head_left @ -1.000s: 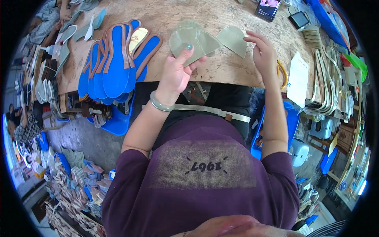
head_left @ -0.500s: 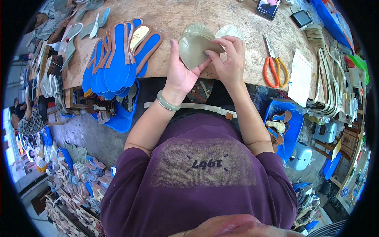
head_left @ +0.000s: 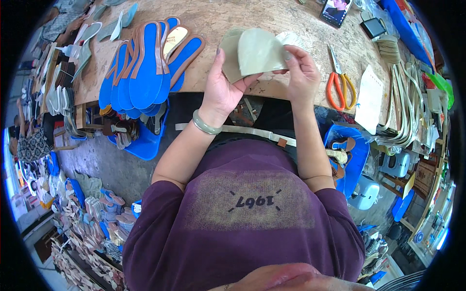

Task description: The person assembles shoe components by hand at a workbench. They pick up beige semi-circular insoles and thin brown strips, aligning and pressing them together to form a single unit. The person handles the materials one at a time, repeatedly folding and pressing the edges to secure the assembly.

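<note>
Above the near edge of the workbench, my left hand (head_left: 219, 92) holds an olive-green, round-edged flat piece (head_left: 230, 60), with its thumb up along the left side and its fingers beneath. My right hand (head_left: 303, 77) pinches the right edge of a paler, grey-green piece (head_left: 261, 53) of similar rounded shape, which overlaps the olive one. This looks like thin leather or lining material, perhaps shoe parts. A whitish crinkled piece (head_left: 290, 39) lies on the bench just behind my right hand.
Blue insoles with brown edging (head_left: 145, 85) lie fanned at the left. To the right are orange-and-yellow-handled scissors (head_left: 341, 87), a paper sheet (head_left: 370, 99) and hanging strips (head_left: 400, 97). A phone (head_left: 335, 12) stands farther back. Blue bins (head_left: 150, 145) sit below the bench.
My right hand has moved right and drawn the paler piece across in front of the olive one, its surface now facing up. My left hand has stayed nearly in place.
</note>
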### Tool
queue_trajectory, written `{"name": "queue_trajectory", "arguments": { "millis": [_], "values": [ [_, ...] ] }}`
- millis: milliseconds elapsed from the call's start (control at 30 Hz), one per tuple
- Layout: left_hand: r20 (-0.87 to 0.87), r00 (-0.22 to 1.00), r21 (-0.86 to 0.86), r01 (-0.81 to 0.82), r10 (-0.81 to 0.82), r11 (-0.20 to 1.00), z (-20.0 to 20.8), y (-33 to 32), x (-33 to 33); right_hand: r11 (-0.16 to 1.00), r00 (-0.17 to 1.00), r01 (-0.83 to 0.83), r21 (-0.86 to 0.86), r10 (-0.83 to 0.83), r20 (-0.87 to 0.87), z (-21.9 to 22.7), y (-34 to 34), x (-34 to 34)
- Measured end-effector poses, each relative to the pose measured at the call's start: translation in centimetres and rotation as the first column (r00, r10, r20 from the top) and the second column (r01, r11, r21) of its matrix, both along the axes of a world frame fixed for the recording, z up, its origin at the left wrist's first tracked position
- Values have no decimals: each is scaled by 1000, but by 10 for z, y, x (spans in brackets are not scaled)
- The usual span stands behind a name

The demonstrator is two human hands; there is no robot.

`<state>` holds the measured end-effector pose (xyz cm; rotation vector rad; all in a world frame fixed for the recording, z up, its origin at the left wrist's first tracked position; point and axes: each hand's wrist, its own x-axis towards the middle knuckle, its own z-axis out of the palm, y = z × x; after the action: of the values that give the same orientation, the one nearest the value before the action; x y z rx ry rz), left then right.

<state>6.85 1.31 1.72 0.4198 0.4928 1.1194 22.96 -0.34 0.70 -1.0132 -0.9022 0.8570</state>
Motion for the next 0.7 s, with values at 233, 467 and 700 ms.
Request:
{"name": "queue_trajectory", "arguments": {
  "millis": [233, 467, 700],
  "values": [
    [53, 999, 14, 5, -6, 1000, 0, 4, -9, 928, 579, 357, 112, -313, 753, 3, 10, 60],
    [19, 997, 7, 72, -72, 997, 3, -3, -6, 972, 539, -5, 236, -196, 819, 17, 7, -7],
    [81, 991, -52, 114, -110, 992, 6, -4, -5, 931, 664, 25, 365, -288, 690, 4, 5, -13]
  ]
}}
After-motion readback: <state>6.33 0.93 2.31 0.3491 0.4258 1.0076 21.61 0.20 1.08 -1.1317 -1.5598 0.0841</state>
